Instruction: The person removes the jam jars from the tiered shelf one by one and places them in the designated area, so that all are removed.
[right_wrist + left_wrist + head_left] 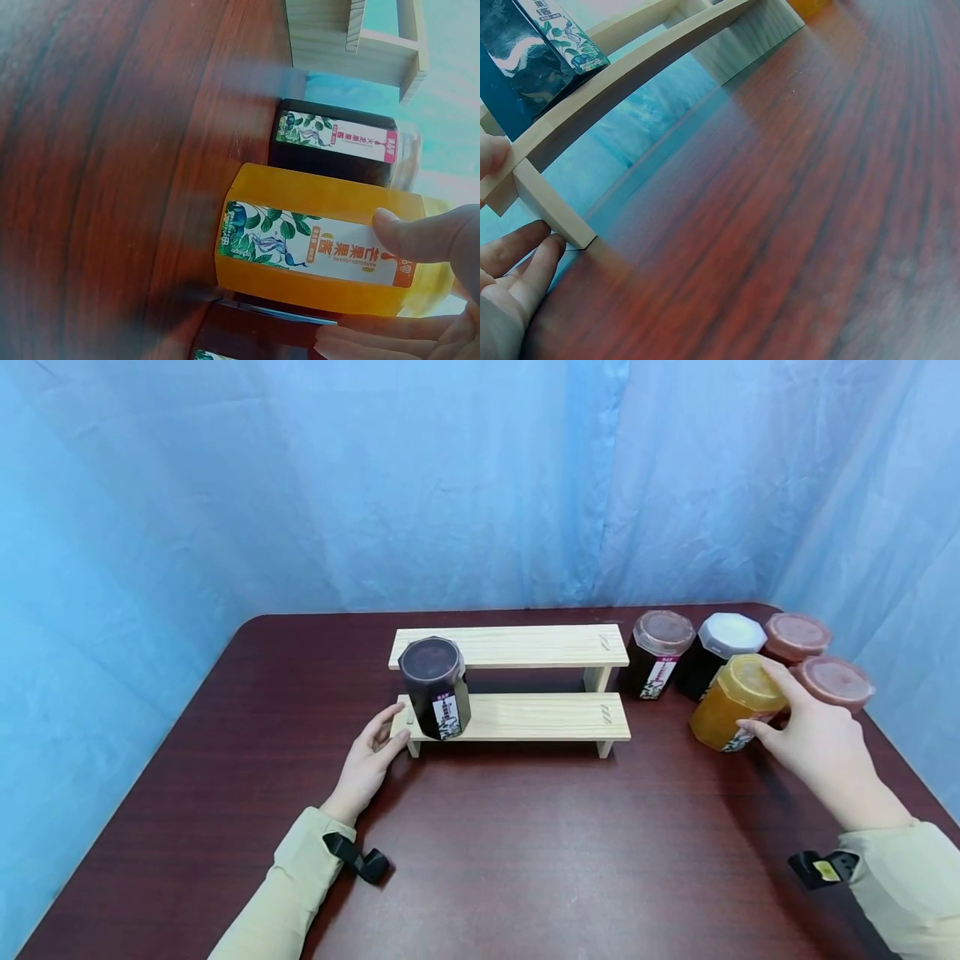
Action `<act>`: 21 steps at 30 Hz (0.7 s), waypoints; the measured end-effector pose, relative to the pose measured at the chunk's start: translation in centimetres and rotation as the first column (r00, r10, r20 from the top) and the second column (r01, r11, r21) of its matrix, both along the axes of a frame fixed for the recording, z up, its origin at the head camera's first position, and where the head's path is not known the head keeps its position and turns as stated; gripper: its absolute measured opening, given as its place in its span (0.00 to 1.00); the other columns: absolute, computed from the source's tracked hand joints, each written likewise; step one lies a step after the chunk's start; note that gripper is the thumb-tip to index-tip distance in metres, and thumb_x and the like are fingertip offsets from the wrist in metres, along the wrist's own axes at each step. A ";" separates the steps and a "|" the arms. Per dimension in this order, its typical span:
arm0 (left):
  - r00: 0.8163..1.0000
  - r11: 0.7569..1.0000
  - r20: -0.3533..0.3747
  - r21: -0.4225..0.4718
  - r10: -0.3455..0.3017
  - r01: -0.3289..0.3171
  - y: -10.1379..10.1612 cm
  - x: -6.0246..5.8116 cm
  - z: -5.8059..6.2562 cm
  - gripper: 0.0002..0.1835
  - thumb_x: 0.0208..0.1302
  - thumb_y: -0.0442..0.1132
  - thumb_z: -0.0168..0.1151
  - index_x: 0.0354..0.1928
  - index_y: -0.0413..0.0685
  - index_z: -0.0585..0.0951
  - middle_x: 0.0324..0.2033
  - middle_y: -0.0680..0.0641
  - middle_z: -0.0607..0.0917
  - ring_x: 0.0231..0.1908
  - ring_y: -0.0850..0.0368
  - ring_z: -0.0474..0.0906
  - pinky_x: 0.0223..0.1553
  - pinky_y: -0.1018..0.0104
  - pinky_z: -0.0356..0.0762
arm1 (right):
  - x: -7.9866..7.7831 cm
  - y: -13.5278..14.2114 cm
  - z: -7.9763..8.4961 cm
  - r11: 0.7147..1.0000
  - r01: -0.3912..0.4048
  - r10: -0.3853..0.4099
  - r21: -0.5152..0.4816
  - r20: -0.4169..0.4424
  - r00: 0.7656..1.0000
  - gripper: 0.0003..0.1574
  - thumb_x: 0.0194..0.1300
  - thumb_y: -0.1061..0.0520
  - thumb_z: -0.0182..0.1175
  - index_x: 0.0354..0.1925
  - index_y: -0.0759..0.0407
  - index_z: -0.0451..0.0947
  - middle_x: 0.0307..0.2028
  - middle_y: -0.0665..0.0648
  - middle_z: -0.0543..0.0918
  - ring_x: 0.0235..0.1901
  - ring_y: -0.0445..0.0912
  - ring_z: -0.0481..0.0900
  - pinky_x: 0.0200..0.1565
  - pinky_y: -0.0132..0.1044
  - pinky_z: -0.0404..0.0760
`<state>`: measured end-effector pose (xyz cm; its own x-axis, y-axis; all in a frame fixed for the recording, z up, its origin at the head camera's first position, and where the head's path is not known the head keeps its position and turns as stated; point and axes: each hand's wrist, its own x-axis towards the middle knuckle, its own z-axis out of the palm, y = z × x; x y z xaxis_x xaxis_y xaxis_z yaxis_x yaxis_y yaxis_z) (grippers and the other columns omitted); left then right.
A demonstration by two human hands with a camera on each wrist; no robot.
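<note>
On the right, my right hand (821, 739) grips a jar of yellow mango jam (723, 714), thumb across its label and fingers round the far side. The thumb (420, 236) shows pressed near the lid end in the right wrist view. My left hand (367, 768) touches the left end of a two-step wooden rack (540, 714), fingers relaxed and slightly bent. In the left wrist view, fingertips (551, 244) lie against the rack's short leg. A dark jam jar (427, 693) stands upright on the lower step's left end.
Behind the yellow jar stand a dark jam jar (648, 664), a white-lidded dark jar (723, 639) and two reddish-lidded jars, one at the back (798, 635) and one beside my right hand (832, 681). The dark wood table (525, 860) ends at blue curtains (450, 485).
</note>
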<state>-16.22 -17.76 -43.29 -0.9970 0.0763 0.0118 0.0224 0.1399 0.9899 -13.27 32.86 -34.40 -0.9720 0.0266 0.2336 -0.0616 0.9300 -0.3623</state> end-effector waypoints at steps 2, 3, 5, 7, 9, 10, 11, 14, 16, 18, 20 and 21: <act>1.000 1.000 0.000 0.003 -0.001 0.001 0.0 0.0 0.0 0.27 0.69 0.37 0.55 0.68 0.51 0.64 0.59 0.36 0.75 0.47 0.72 0.76 0.50 0.78 0.71 | 0.1 0.0 0.0 1.000 0.005 -0.005 0.003 -0.006 1.000 0.53 0.55 0.51 0.70 0.72 0.49 0.53 0.49 0.75 0.73 0.39 0.71 0.73 0.35 0.68 0.71; 1.000 1.000 -0.001 0.004 -0.002 0.002 0.0 0.0 0.0 0.27 0.69 0.37 0.55 0.68 0.51 0.64 0.59 0.36 0.75 0.47 0.72 0.76 0.50 0.78 0.70 | 0.1 0.0 0.0 1.000 0.008 -0.008 0.004 -0.008 1.000 0.53 0.55 0.51 0.70 0.72 0.49 0.54 0.49 0.75 0.74 0.38 0.70 0.73 0.35 0.67 0.71; 1.000 1.000 -0.007 0.004 -0.001 0.001 0.0 0.1 0.0 0.27 0.69 0.37 0.55 0.68 0.50 0.64 0.59 0.36 0.74 0.48 0.72 0.75 0.50 0.78 0.70 | 0.2 0.0 0.0 1.000 0.013 -0.013 0.005 -0.018 1.000 0.52 0.54 0.51 0.70 0.71 0.50 0.55 0.48 0.75 0.74 0.37 0.68 0.74 0.34 0.66 0.71; 1.000 1.000 -0.009 0.003 -0.002 0.002 0.0 0.1 0.0 0.27 0.69 0.37 0.54 0.68 0.51 0.64 0.59 0.37 0.74 0.48 0.72 0.75 0.50 0.79 0.70 | 0.3 0.0 0.1 1.000 0.015 -0.015 0.008 -0.034 0.999 0.51 0.54 0.52 0.69 0.71 0.51 0.56 0.45 0.74 0.76 0.34 0.66 0.75 0.32 0.63 0.72; 1.000 1.000 -0.009 0.004 -0.001 0.001 0.0 0.0 0.0 0.26 0.69 0.37 0.54 0.68 0.51 0.64 0.59 0.37 0.74 0.48 0.72 0.75 0.50 0.79 0.70 | 0.4 0.0 0.2 1.000 0.021 -0.021 0.006 -0.047 0.999 0.49 0.54 0.52 0.69 0.70 0.51 0.58 0.41 0.72 0.78 0.33 0.64 0.76 0.28 0.58 0.73; 1.000 1.000 -0.009 0.005 0.000 0.001 0.1 0.0 0.0 0.26 0.69 0.37 0.54 0.68 0.50 0.64 0.59 0.36 0.74 0.48 0.71 0.75 0.50 0.79 0.71 | 0.4 0.0 0.2 1.000 0.026 -0.025 0.007 -0.053 0.998 0.49 0.54 0.51 0.69 0.69 0.51 0.59 0.38 0.71 0.80 0.31 0.62 0.76 0.26 0.55 0.73; 1.000 1.000 -0.009 0.007 0.000 0.001 0.1 0.0 0.0 0.27 0.69 0.36 0.54 0.68 0.50 0.64 0.59 0.36 0.74 0.47 0.72 0.75 0.50 0.79 0.71 | 0.5 0.0 0.3 0.999 0.032 -0.031 0.011 -0.058 0.998 0.48 0.53 0.51 0.70 0.69 0.52 0.60 0.35 0.69 0.81 0.30 0.61 0.77 0.24 0.52 0.72; 1.000 1.000 -0.011 0.012 -0.001 0.001 0.1 0.0 0.0 0.27 0.69 0.36 0.54 0.68 0.50 0.64 0.59 0.36 0.74 0.47 0.71 0.75 0.50 0.78 0.71 | 0.5 -0.1 0.4 0.998 0.058 -0.057 0.019 -0.063 0.996 0.45 0.53 0.49 0.70 0.66 0.55 0.64 0.27 0.65 0.81 0.27 0.59 0.77 0.21 0.44 0.67; 1.000 1.000 -0.012 0.013 0.000 0.001 0.1 0.0 0.1 0.27 0.69 0.36 0.55 0.68 0.50 0.64 0.59 0.36 0.74 0.48 0.72 0.75 0.50 0.78 0.71 | 0.7 -0.3 0.5 0.997 0.072 -0.070 0.026 -0.061 0.996 0.42 0.53 0.49 0.69 0.63 0.59 0.66 0.25 0.64 0.82 0.26 0.59 0.77 0.20 0.44 0.67; 1.000 1.000 -0.012 0.011 -0.001 0.001 0.1 0.0 0.1 0.27 0.69 0.37 0.55 0.68 0.50 0.64 0.60 0.37 0.74 0.48 0.72 0.75 0.50 0.79 0.71 | 0.9 -0.5 0.5 0.997 0.075 -0.073 0.017 -0.065 0.995 0.39 0.54 0.49 0.69 0.59 0.62 0.68 0.25 0.64 0.82 0.26 0.60 0.78 0.21 0.44 0.68; 1.000 1.000 -0.014 0.013 0.002 -0.001 0.1 0.1 0.1 0.27 0.69 0.36 0.54 0.68 0.49 0.64 0.59 0.36 0.74 0.48 0.72 0.75 0.50 0.79 0.71 | 1.2 -0.6 0.5 0.998 0.068 -0.067 0.001 -0.072 0.995 0.35 0.54 0.50 0.69 0.55 0.64 0.70 0.27 0.66 0.83 0.27 0.61 0.80 0.23 0.47 0.70; 1.000 1.000 -0.014 0.014 0.002 -0.002 0.1 0.1 0.1 0.27 0.69 0.36 0.54 0.68 0.49 0.64 0.59 0.36 0.74 0.47 0.72 0.75 0.50 0.79 0.71 | 1.4 -0.7 0.5 0.998 0.065 -0.065 -0.004 -0.070 0.995 0.34 0.54 0.50 0.68 0.54 0.65 0.70 0.28 0.66 0.83 0.28 0.61 0.80 0.24 0.48 0.72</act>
<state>-16.13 -17.69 -43.17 -0.9969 0.0740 0.0268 0.0360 0.1258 0.9914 -11.92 32.15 -33.94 -0.9493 0.0900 0.3012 -0.0262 0.9322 -0.3611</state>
